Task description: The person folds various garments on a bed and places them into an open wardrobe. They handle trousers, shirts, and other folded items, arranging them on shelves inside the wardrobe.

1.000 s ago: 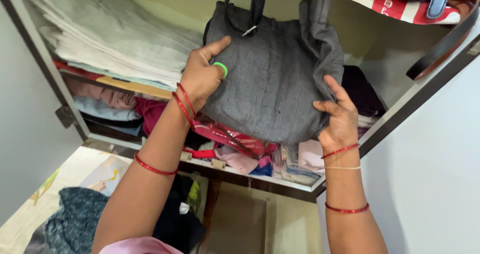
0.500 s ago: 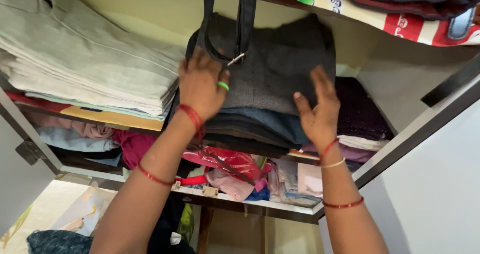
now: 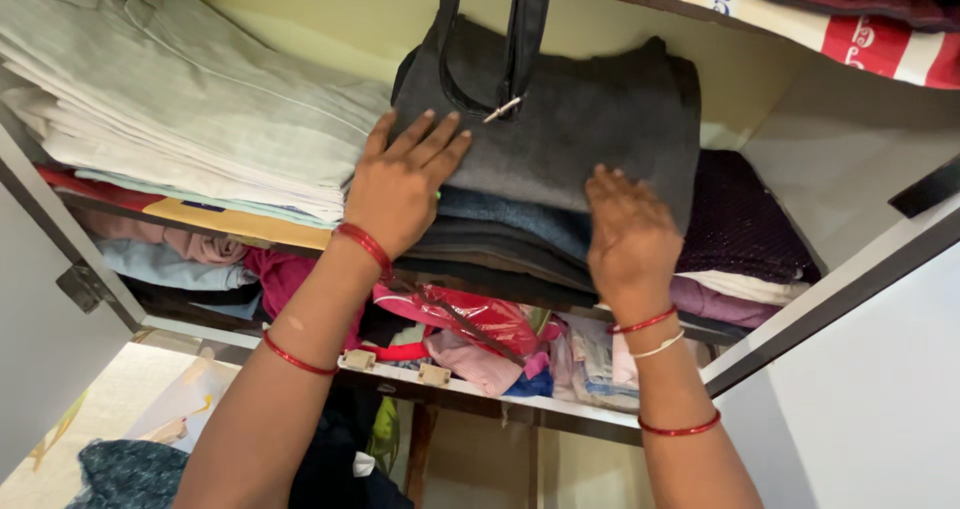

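In the middle of the frame, an open cupboard shelf (image 3: 800,314) holds piles of folded clothes. A folded dark grey woven cloth (image 3: 590,119) with black straps lies on top of the middle pile. The left hand (image 3: 400,184) lies flat on its left edge, fingers spread wide. The right hand (image 3: 630,239) presses flat on its front edge, holding nothing. At the upper left sits a stack of pale green folded cloth (image 3: 180,109). On the shelf below lies a shiny red plastic bag (image 3: 470,314).

Bright, even indoor light; soft shadows under shelves; sharp throughout.
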